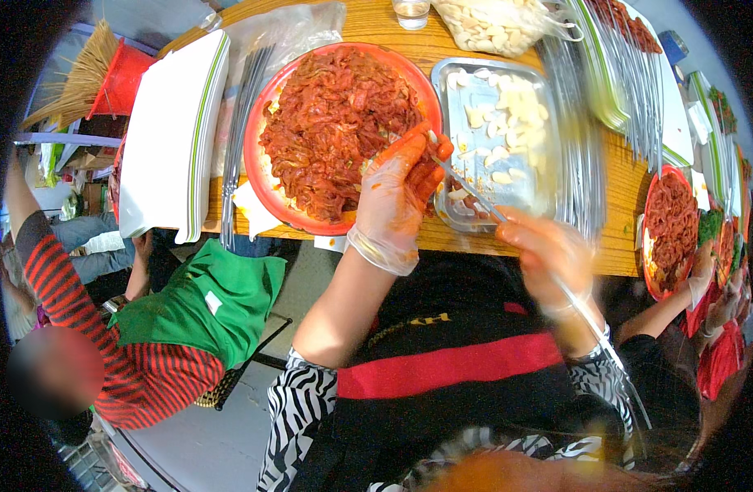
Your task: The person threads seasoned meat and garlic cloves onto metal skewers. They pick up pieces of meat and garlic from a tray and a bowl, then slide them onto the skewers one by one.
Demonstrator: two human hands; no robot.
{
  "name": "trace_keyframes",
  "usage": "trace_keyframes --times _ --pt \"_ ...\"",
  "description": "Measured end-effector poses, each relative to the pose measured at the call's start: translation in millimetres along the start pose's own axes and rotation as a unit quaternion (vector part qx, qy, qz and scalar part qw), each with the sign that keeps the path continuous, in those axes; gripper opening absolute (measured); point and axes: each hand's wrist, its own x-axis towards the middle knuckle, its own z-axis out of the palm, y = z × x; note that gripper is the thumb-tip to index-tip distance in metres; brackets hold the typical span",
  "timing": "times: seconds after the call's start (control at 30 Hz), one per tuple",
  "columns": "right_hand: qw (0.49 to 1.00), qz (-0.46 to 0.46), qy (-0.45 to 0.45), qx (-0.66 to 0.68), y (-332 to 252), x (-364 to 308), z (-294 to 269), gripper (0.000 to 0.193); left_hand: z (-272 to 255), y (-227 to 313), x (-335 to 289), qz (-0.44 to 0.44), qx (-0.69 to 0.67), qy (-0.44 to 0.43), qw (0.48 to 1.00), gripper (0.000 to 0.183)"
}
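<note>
My left hand (398, 193), in a clear plastic glove smeared with red sauce, pinches the tip of a long metal skewer (507, 225) at the edge of a red bowl (257, 176) heaped with marinated red meat strips (335, 123). My right hand (548, 254), blurred with motion, grips the same skewer lower down; the shaft runs on past my right forearm. Right behind both hands sits a metal tray (458, 86) holding pale sliced pieces.
A stack of white plates (175, 131) and loose skewers (237, 139) lie left of the bowl. More skewers (585, 156) lie right of the tray. A person in a striped shirt and green apron (212, 303) sits at left. Another gloved person's hand (700, 279) touches a second red bowl (648, 246) at right.
</note>
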Motion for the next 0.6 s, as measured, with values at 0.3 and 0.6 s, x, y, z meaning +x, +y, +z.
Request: trace_keyframes --times 0.3,0.6 --pt "0.999 0.036 -0.030 -0.023 -4 1 6 0.023 -2 -4 3 0.019 0.000 0.019 1.000 0.024" --pt "0.999 0.030 -0.038 -0.023 -3 6 21 0.027 -9 -13 17 0.119 0.017 0.062 0.991 0.023"
